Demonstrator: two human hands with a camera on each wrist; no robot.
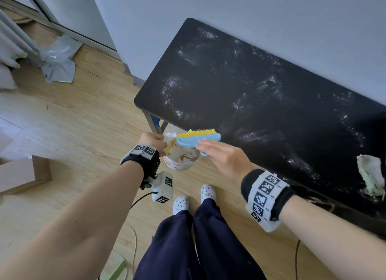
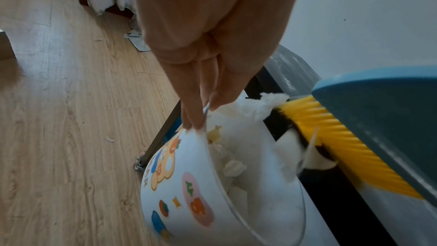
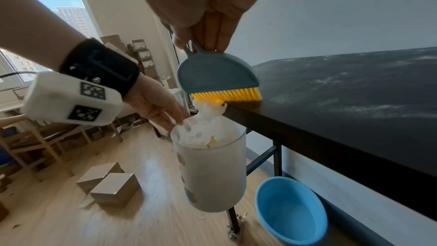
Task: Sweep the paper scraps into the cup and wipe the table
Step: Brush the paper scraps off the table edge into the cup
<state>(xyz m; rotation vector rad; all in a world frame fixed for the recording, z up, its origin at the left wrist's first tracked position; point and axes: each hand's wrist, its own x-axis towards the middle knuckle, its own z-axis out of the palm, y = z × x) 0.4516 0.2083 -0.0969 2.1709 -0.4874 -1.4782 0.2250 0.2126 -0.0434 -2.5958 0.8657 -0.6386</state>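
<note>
My left hand (image 1: 153, 141) pinches the rim of a white cup (image 1: 179, 161) with cartoon prints (image 2: 187, 190), held just below the near edge of the black table (image 1: 261, 87). White paper scraps (image 3: 208, 119) fill the cup and bulge over its rim. My right hand (image 1: 221, 154) grips the handle of a small blue brush (image 1: 197, 138) with yellow bristles (image 3: 227, 95). The bristles sit at the table edge, touching a scrap above the cup. A crumpled pale green cloth (image 1: 371, 177) lies at the table's right end.
White dusty smears cover the tabletop (image 1: 250, 104). A blue basin (image 3: 292, 210) stands on the wooden floor under the table. Cardboard boxes (image 3: 111, 184) and small scraps lie on the floor to the left. A wall runs behind the table.
</note>
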